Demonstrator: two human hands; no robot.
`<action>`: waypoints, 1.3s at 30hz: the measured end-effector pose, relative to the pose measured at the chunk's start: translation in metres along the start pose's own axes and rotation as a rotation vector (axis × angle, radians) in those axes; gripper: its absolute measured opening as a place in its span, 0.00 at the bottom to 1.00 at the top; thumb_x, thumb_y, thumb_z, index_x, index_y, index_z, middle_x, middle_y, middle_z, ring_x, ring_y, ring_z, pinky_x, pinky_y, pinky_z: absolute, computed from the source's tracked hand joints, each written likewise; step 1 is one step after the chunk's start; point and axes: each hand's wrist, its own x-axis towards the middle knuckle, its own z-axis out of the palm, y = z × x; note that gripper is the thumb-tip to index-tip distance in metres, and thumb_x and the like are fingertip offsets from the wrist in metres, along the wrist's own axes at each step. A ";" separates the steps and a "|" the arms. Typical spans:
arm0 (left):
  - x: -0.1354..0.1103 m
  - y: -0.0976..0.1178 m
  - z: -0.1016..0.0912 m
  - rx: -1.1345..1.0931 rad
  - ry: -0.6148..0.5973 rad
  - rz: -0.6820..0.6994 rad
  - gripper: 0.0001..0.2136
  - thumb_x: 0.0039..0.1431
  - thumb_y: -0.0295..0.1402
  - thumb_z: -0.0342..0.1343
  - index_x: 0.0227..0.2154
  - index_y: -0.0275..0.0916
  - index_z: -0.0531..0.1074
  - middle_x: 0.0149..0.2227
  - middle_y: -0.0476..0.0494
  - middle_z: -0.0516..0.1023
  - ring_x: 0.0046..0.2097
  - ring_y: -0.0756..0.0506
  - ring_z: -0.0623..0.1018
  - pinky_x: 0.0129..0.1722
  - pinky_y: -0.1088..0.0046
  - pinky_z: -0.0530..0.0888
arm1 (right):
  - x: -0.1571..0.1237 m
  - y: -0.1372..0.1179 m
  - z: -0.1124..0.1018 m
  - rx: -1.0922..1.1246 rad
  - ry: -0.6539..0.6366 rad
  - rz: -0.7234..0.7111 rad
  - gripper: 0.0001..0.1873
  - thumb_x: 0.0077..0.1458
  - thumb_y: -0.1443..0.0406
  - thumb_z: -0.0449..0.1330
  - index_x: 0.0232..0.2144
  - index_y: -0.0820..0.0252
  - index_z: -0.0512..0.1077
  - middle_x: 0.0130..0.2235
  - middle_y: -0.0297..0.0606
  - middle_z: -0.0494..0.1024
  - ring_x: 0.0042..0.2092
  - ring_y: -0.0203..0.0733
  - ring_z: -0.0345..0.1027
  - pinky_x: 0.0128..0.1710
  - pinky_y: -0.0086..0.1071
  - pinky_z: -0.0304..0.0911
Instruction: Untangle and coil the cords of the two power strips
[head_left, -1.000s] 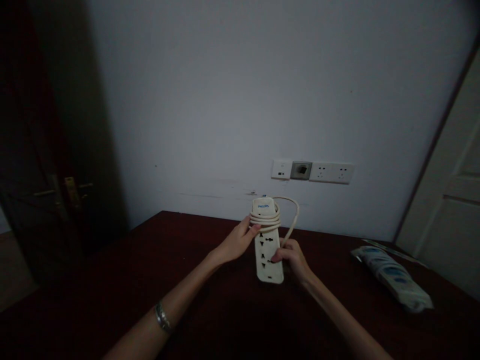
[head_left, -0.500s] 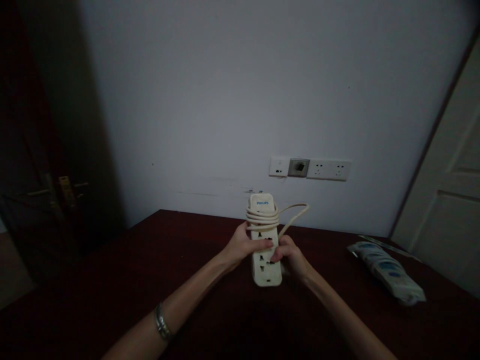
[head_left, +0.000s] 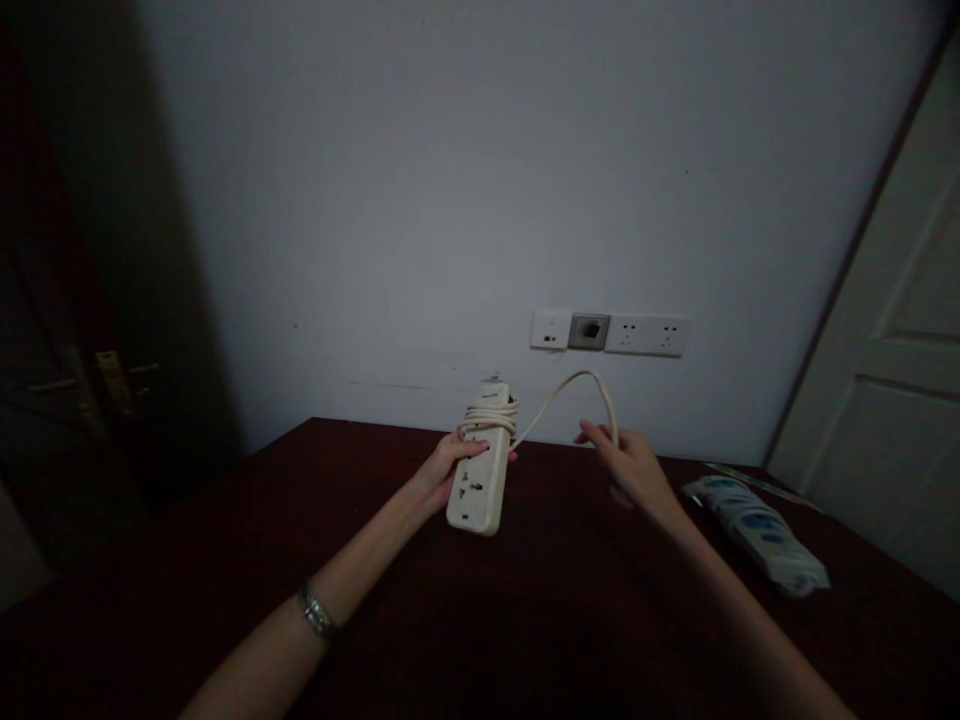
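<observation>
My left hand [head_left: 444, 468] grips a white power strip [head_left: 480, 478] above the dark red table, its thumb across the socket face. Several turns of cream cable [head_left: 489, 416] are wound round the strip's upper part, and a loose length arcs up and over to the right. At the end of that arc, my right hand [head_left: 626, 465] is closed around the cable, its index finger and thumb pointing left. The plug end is mostly hidden by the right hand.
On the table's right side lies a second power strip [head_left: 757, 530] in clear plastic wrapping, near a thin flat strip [head_left: 765, 484]. Wall sockets [head_left: 646, 335] are set in the wall behind. The dark red table [head_left: 375, 600] meets that wall; doors stand left and right.
My right hand has left the strip's side and moved right, drawing the loose cable into a wider arc. The left hand has shifted left with the strip, which is now tilted and turned.
</observation>
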 end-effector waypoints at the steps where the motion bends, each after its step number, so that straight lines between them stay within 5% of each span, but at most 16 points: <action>1: 0.000 0.001 -0.001 0.003 -0.018 0.001 0.18 0.43 0.26 0.60 0.41 0.28 0.70 0.33 0.33 0.79 0.30 0.43 0.79 0.30 0.73 0.73 | 0.004 0.004 -0.001 0.081 0.050 0.000 0.28 0.47 0.45 0.55 0.34 0.66 0.72 0.15 0.28 0.61 0.16 0.32 0.54 0.16 0.27 0.49; 4: 0.000 -0.003 -0.002 0.017 -0.069 -0.022 0.18 0.42 0.26 0.60 0.40 0.29 0.70 0.35 0.33 0.78 0.34 0.40 0.79 0.30 0.72 0.73 | 0.009 0.010 0.003 0.301 0.024 0.066 0.37 0.45 0.48 0.59 0.52 0.64 0.60 0.27 0.36 0.72 0.17 0.34 0.62 0.12 0.25 0.47; 9: -0.004 -0.012 0.005 0.057 -0.181 -0.094 0.21 0.40 0.26 0.61 0.41 0.29 0.70 0.36 0.32 0.78 0.34 0.39 0.79 0.29 0.71 0.74 | 0.002 0.007 0.021 0.520 -0.076 0.192 0.45 0.42 0.55 0.65 0.59 0.56 0.51 0.48 0.50 0.70 0.24 0.37 0.70 0.09 0.24 0.44; 14: -0.008 -0.014 0.011 0.076 -0.226 -0.098 0.19 0.37 0.26 0.62 0.37 0.28 0.72 0.34 0.33 0.78 0.32 0.39 0.79 0.28 0.70 0.74 | 0.003 0.006 0.015 0.747 -0.018 0.328 0.35 0.41 0.63 0.67 0.52 0.57 0.60 0.44 0.47 0.73 0.24 0.32 0.67 0.10 0.20 0.44; 17: -0.009 -0.012 0.010 0.088 -0.214 -0.083 0.17 0.38 0.27 0.61 0.36 0.30 0.72 0.32 0.36 0.78 0.30 0.40 0.79 0.25 0.73 0.73 | 0.005 0.007 0.006 0.966 -0.121 0.355 0.19 0.41 0.64 0.66 0.39 0.60 0.69 0.39 0.43 0.74 0.24 0.27 0.61 0.10 0.18 0.45; 19: -0.008 -0.011 0.008 0.098 -0.206 -0.071 0.17 0.37 0.27 0.61 0.35 0.30 0.72 0.30 0.38 0.78 0.29 0.40 0.79 0.24 0.74 0.73 | 0.006 0.007 0.002 1.037 -0.215 0.306 0.17 0.41 0.64 0.66 0.37 0.60 0.71 0.33 0.38 0.73 0.22 0.25 0.56 0.11 0.17 0.44; 23: -0.003 -0.007 0.003 0.134 -0.174 -0.049 0.18 0.36 0.29 0.63 0.34 0.29 0.71 0.31 0.35 0.78 0.29 0.40 0.79 0.23 0.74 0.72 | 0.007 0.005 -0.006 0.917 -0.236 0.152 0.16 0.41 0.61 0.67 0.34 0.58 0.71 0.27 0.30 0.67 0.19 0.23 0.48 0.11 0.17 0.41; 27: 0.003 -0.001 -0.005 0.185 -0.060 -0.020 0.20 0.36 0.29 0.65 0.36 0.31 0.71 0.32 0.36 0.78 0.29 0.40 0.79 0.26 0.71 0.73 | 0.008 -0.002 -0.020 0.604 -0.079 0.080 0.16 0.44 0.53 0.64 0.28 0.58 0.69 0.29 0.35 0.71 0.23 0.28 0.59 0.13 0.19 0.44; 31: 0.007 0.002 -0.013 0.309 0.006 0.007 0.22 0.36 0.29 0.66 0.38 0.31 0.71 0.33 0.38 0.78 0.29 0.43 0.79 0.29 0.70 0.73 | 0.004 -0.011 -0.028 0.380 -0.125 -0.004 0.20 0.43 0.49 0.62 0.25 0.60 0.67 0.30 0.38 0.73 0.27 0.35 0.67 0.16 0.22 0.49; 35: 0.009 0.004 -0.020 0.443 0.162 0.086 0.40 0.32 0.24 0.68 0.54 0.33 0.61 0.31 0.41 0.79 0.28 0.47 0.77 0.28 0.74 0.70 | 0.004 -0.011 -0.025 0.189 -0.208 -0.139 0.19 0.46 0.50 0.60 0.23 0.61 0.68 0.26 0.41 0.75 0.26 0.37 0.67 0.23 0.28 0.58; 39: 0.006 0.010 -0.015 0.393 0.142 0.081 0.51 0.33 0.25 0.68 0.61 0.32 0.45 0.30 0.41 0.78 0.28 0.44 0.77 0.29 0.71 0.70 | 0.016 0.011 -0.024 0.136 -0.105 -0.169 0.19 0.47 0.49 0.58 0.23 0.60 0.65 0.23 0.36 0.72 0.22 0.34 0.63 0.23 0.29 0.57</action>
